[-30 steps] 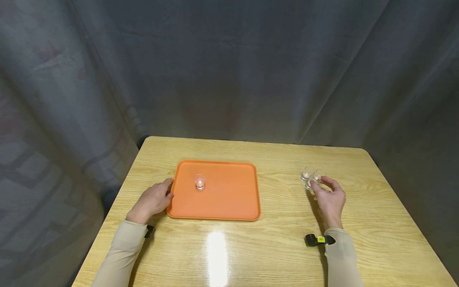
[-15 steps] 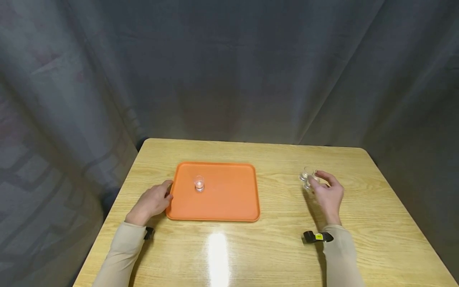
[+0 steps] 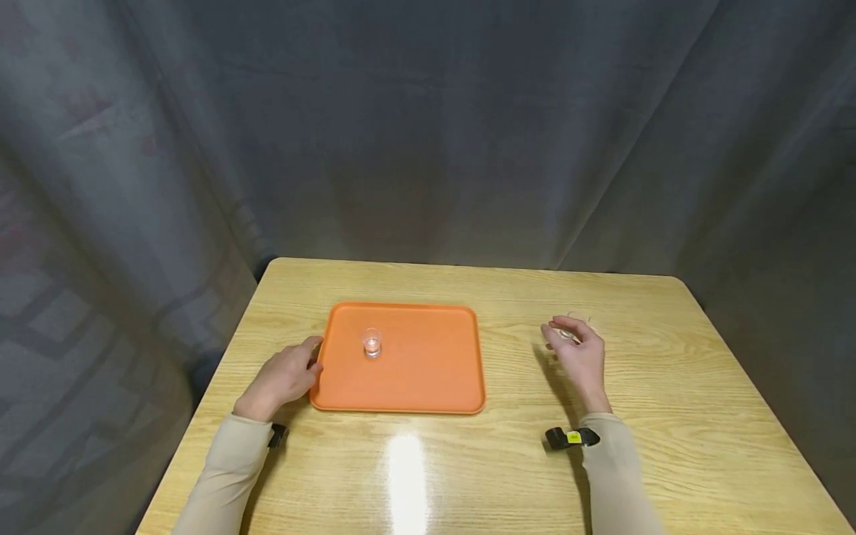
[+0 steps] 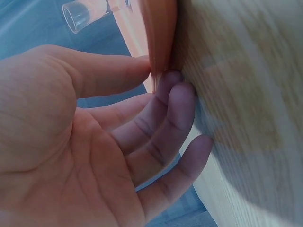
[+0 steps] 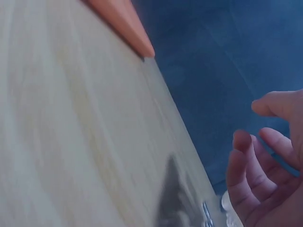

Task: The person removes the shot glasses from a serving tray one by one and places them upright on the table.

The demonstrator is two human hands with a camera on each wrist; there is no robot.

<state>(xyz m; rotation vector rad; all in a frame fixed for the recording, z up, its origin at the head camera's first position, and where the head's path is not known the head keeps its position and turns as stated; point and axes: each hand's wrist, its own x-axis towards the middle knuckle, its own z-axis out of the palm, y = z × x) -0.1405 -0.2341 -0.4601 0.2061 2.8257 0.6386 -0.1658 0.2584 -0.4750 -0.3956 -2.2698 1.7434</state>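
Observation:
My left hand [image 3: 282, 377] is at the left end of an orange tray [image 3: 428, 375], its thumb and fingertips pinching the rim in the left wrist view. One small clear glass [image 3: 372, 344] stands upright on the tray's left half. To the right of the tray, my right hand [image 3: 580, 360] is raised over the table with thumb and fingers apart. Between them, the right wrist view shows nothing. Behind this hand, partly hidden by it, are more small clear glasses [image 3: 568, 335]; part of one glass [image 5: 230, 215] shows below the fingers in the right wrist view.
The wooden table [image 3: 468, 475] carries the tray left of centre and the other glasses on the right. Dark curtains [image 3: 428, 148] hang close behind and beside it. Bright glare lies on the near tabletop.
My right hand has come away from the clustered glasses and shifted left, its fingers spreading, and now overlaps the glasses. My left hand stays at the tray's rim.

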